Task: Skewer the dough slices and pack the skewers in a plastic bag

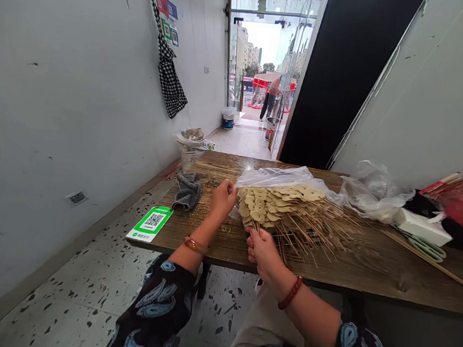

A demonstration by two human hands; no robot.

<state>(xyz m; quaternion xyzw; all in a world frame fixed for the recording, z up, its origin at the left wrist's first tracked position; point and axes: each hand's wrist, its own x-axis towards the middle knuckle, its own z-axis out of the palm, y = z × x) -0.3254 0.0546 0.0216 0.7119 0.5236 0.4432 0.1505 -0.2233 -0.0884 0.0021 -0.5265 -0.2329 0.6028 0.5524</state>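
A pile of skewers with thin, pale yellow slices (271, 202) lies on the wooden table (219, 238), the bare stick ends pointing towards me and to the right. Clear plastic film (287, 176) covers the far side of the pile. My left hand (224, 197) is closed in a pinch at the film's left edge. At the near left of the pile, my right hand (264, 251) is wrapped round the bare stick ends of some skewers, with their slices still resting against the others. How many sticks it holds cannot be made out.
A grey cloth (188, 191) and a green QR code card (151, 224) lie at the table's left. Green-handled scissors (426, 249), a white packet (424, 226) and crumpled plastic (376, 191) are at the right. A bag-lined bin (189, 147) stands beyond the table's left corner.
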